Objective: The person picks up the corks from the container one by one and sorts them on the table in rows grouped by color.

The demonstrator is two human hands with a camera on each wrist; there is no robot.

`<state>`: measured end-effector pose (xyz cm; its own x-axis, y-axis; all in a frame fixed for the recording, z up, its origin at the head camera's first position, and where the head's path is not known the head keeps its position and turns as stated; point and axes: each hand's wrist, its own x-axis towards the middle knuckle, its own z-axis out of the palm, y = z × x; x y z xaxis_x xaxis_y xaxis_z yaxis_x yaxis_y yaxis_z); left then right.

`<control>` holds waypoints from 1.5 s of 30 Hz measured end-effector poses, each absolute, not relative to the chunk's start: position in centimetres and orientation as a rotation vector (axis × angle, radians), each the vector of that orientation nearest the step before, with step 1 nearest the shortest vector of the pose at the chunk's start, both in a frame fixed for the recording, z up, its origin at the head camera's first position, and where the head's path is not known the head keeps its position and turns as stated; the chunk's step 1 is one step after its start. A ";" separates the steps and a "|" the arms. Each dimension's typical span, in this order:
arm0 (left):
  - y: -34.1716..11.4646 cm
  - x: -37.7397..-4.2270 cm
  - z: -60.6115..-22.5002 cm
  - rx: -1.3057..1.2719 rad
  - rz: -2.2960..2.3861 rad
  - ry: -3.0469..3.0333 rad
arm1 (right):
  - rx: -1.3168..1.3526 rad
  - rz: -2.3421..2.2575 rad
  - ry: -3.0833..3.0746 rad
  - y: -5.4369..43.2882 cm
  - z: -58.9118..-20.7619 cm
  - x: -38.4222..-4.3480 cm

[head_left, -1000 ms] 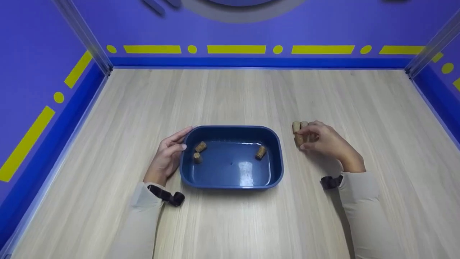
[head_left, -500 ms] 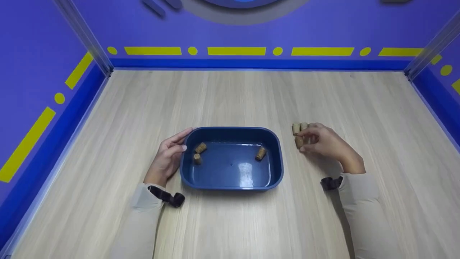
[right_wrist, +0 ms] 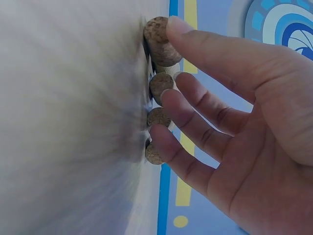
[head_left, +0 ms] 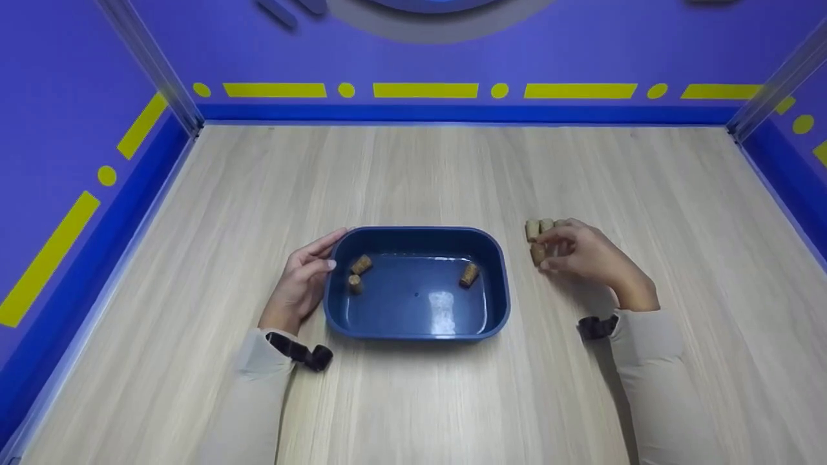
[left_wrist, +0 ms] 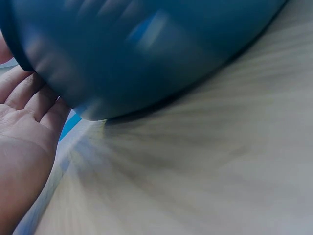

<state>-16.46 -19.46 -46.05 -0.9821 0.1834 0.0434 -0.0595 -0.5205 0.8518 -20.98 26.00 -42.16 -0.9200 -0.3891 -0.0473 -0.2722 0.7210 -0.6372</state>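
Observation:
My left hand (head_left: 300,278) grips the left side of a dark blue plastic tub (head_left: 417,336), thumb at the rim and the other fingers along the outer wall. Inside the tub, two corks lie at the left, one cork (head_left: 361,263) close to the other (head_left: 355,284); a third cork (head_left: 469,275) is at the right. To the right of the tub, my right hand (head_left: 588,258) pinches a brown cork (head_left: 537,254) between thumb and index finger, low at the tabletop. Behind it stands a row of paler corks (head_left: 532,230), partly covered by my fingers.
The pale wood-grain table (head_left: 426,174) runs back to a blue-purple wall (head_left: 581,45) with yellow dashes and dots. More such panels (head_left: 58,129) border the left and right sides. Black wrist cameras (head_left: 316,358) sit below both hands.
My right thumb and index finger have barely shifted at the brown cork. The left hand, the tub and the corks in it stay where they were.

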 end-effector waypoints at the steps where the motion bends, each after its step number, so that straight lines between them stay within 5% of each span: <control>1: -19.4 -16.5 -46.0 0.192 2.616 1.459 | -0.531 -0.972 2.750 26.0 -42.1 -20.9; 45: -19.5 -16.4 -46.1 0.221 2.611 1.454 | -0.741 -0.912 2.797 20.9 -36.1 -21.9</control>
